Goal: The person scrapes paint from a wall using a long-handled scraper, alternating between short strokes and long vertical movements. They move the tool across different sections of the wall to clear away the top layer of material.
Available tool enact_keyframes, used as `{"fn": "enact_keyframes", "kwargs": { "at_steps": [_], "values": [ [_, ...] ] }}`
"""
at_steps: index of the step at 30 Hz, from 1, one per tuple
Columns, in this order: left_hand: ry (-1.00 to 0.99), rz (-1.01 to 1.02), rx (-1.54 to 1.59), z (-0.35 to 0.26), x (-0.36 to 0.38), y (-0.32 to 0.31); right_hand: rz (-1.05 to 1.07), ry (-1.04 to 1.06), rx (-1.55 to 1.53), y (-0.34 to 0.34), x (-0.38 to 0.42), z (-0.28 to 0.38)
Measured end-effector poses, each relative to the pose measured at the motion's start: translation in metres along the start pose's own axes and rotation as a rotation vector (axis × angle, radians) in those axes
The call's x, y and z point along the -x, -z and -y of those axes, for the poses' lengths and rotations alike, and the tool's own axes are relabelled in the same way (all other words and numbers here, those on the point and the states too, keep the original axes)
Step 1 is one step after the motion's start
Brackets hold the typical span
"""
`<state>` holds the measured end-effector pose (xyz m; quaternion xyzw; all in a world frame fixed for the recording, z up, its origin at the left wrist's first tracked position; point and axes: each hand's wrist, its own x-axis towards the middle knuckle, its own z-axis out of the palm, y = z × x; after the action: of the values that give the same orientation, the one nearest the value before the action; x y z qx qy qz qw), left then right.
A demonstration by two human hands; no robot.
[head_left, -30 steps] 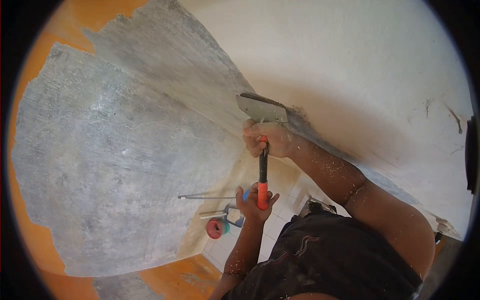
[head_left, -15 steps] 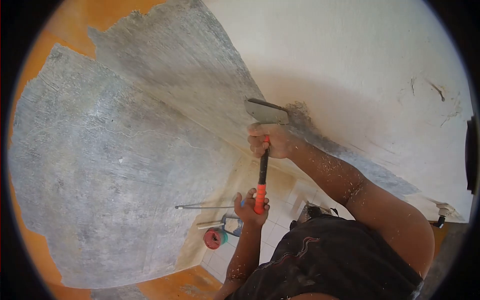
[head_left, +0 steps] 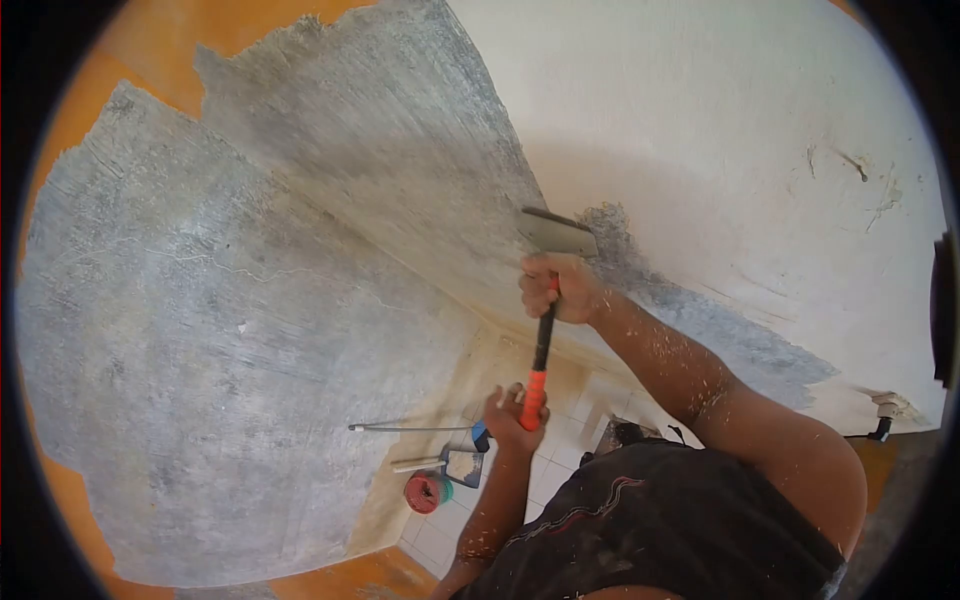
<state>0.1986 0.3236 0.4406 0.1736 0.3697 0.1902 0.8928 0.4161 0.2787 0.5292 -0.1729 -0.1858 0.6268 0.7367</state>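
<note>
Red-and-green, a round container (head_left: 446, 488) stands on white floor tiles (head_left: 432, 540), its dark contents too small to identify, just beside a dark tray (head_left: 464, 483) holding pale debris (head_left: 461, 464). Bare grey surface (head_left: 190, 340) edged with orange paint (head_left: 150, 48) covers the left wall; white wall (head_left: 690, 110) spreads at right. By the grey-white border, a worker's right hand (head_left: 562, 288) wraps tightly round a scraper (head_left: 542, 342) below its blade (head_left: 556, 237); the left hand (head_left: 516, 420) curls loosely around its red end.

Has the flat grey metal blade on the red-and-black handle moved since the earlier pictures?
Yes: against the slanting dark mark on the white wall, the blade has moved rightward and down in the view, closer to the mark.
</note>
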Motion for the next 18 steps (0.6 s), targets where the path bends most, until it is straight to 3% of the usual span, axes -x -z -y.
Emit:
{"fn": "enact_keyframes", "kwargs": {
  "at_steps": [1, 4, 6, 9, 10, 15, 18],
  "values": [
    [0.050, -0.020, 0.035, 0.014, 0.000, 0.008, 0.001, -0.002, 0.002, 0.010, 0.006, -0.008],
    [0.210, -0.076, 0.138, 0.044, -0.008, 0.025, -0.253, -0.181, 0.048, 0.045, 0.015, -0.017],
    [0.238, 0.036, 0.033, 0.043, -0.010, 0.013, -0.225, -0.099, 0.128, 0.011, 0.015, 0.000],
    [0.108, 0.123, -0.017, 0.011, -0.014, -0.008, -0.154, -0.041, 0.196, -0.012, 0.004, 0.015],
    [0.094, 0.020, -0.019, 0.002, -0.005, -0.024, -0.118, -0.046, 0.185, -0.016, 0.000, 0.018],
    [0.061, 0.006, 0.077, 0.023, -0.011, 0.009, 0.007, 0.003, 0.062, 0.015, 0.005, -0.005],
    [0.243, -0.117, 0.141, 0.045, -0.004, 0.018, -0.267, -0.136, 0.044, 0.037, 0.011, -0.017]
  ]
}}
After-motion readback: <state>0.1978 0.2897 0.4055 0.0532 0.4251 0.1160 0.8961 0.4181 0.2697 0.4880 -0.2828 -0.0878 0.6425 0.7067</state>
